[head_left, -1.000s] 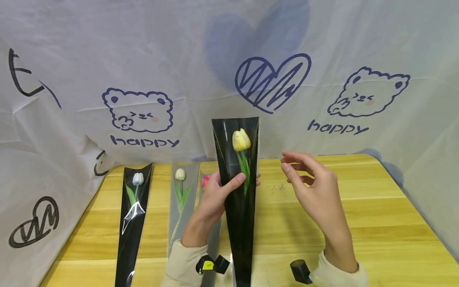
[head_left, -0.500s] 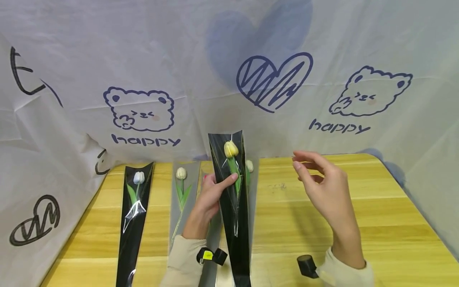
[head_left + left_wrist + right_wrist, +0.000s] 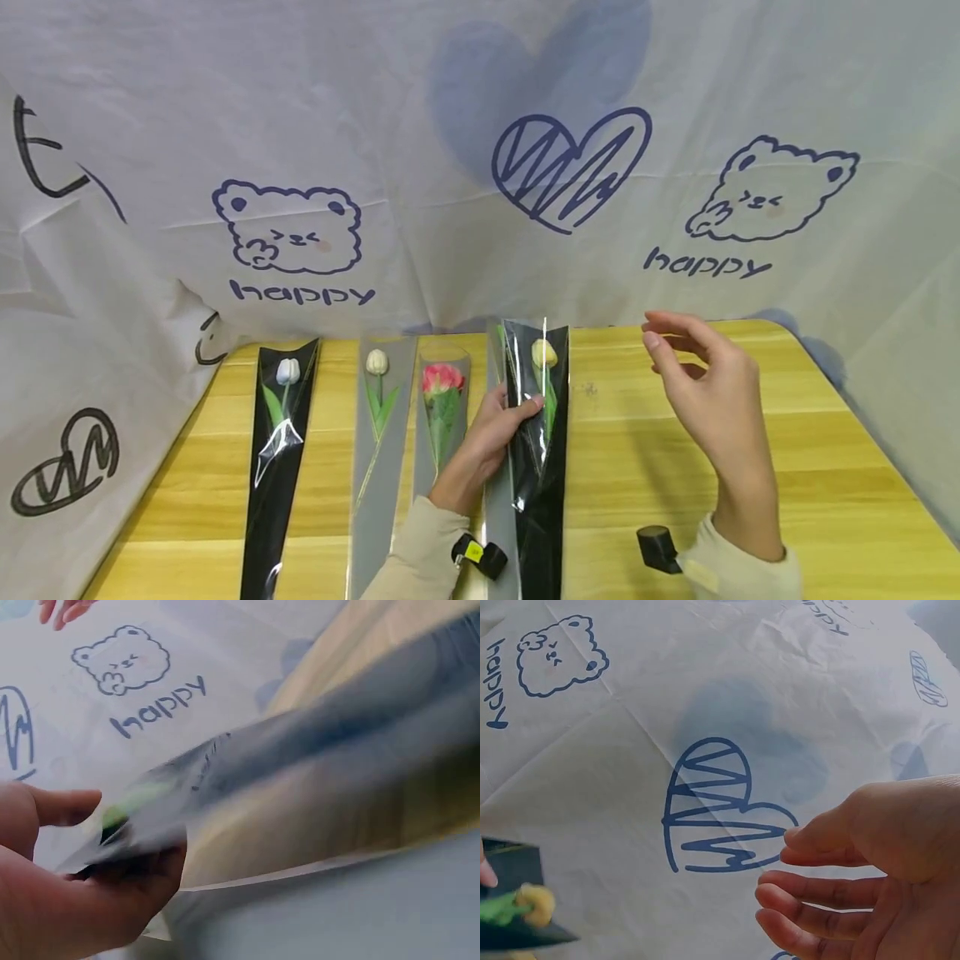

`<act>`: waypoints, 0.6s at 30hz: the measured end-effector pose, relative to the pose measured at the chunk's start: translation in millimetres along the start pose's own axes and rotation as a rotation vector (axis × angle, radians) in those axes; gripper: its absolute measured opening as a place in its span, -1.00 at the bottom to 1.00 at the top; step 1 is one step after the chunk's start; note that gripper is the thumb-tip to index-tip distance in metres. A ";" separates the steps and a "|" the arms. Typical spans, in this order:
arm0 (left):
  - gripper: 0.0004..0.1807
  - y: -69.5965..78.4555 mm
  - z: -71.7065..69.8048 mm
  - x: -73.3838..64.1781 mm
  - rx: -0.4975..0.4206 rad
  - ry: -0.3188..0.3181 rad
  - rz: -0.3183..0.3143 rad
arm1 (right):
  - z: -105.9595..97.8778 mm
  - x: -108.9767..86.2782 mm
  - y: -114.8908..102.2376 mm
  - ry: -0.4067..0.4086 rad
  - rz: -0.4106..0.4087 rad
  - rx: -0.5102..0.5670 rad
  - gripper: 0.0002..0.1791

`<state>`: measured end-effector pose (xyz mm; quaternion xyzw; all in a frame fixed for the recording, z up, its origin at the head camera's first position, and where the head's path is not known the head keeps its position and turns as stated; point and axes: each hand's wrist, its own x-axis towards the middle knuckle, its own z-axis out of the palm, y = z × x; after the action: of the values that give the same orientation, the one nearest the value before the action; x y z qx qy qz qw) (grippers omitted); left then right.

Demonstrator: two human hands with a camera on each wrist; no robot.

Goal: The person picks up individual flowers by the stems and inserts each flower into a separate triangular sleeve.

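My left hand grips a yellow tulip in a glossy black flower sleeve, the thumb on its front and the other fingers behind. In the left wrist view the sleeve is blurred across the hand. Partly covered by it, a grey sleeve lies on the table, its flower hidden. My right hand hangs in the air to the right, fingers loosely curved and holding nothing, apart from the tulip.
On the wooden table, left of the held tulip, lie a pink flower and a white tulip in grey sleeves. Further left is a pale tulip in a black sleeve. A printed white cloth hangs behind.
My left hand has lowered the yellow tulip and carried it to the right, uncovering the pink flower. My right hand has drifted right, its fingers still loosely curved.
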<state>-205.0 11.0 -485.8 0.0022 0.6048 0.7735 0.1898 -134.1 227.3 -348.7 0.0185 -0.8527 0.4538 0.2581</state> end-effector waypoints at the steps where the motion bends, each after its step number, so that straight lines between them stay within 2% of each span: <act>1: -0.64 -2.5 1.0 0.5 -0.016 -0.023 -0.007 | 0.1 0.4 0.1 -0.002 -0.001 -0.002 -0.70; 4: -0.61 -9.4 2.0 1.6 -0.029 -0.080 -0.018 | 0.4 0.9 0.1 -0.006 -0.002 -0.013 -0.70; 6: -0.62 -13.6 1.6 2.2 0.013 -0.094 -0.015 | 0.6 1.0 -0.2 -0.008 -0.002 -0.021 -0.70; 11: -0.63 -16.3 -2.0 1.0 0.221 -0.084 0.042 | 2.1 2.4 -0.4 -0.018 -0.003 -0.020 -0.70; 16: -0.35 -2.8 -6.1 -3.9 0.375 -0.044 0.059 | 2.9 3.8 2.5 -0.032 0.004 -0.011 -0.69; 18: -0.25 3.4 -7.2 -5.3 0.477 -0.008 0.068 | 1.6 3.5 4.9 -0.030 0.010 -0.016 -0.70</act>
<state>-202.8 2.0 -483.4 0.0705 0.7692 0.6145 0.1603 -139.2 229.6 -351.6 0.0188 -0.8601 0.4480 0.2433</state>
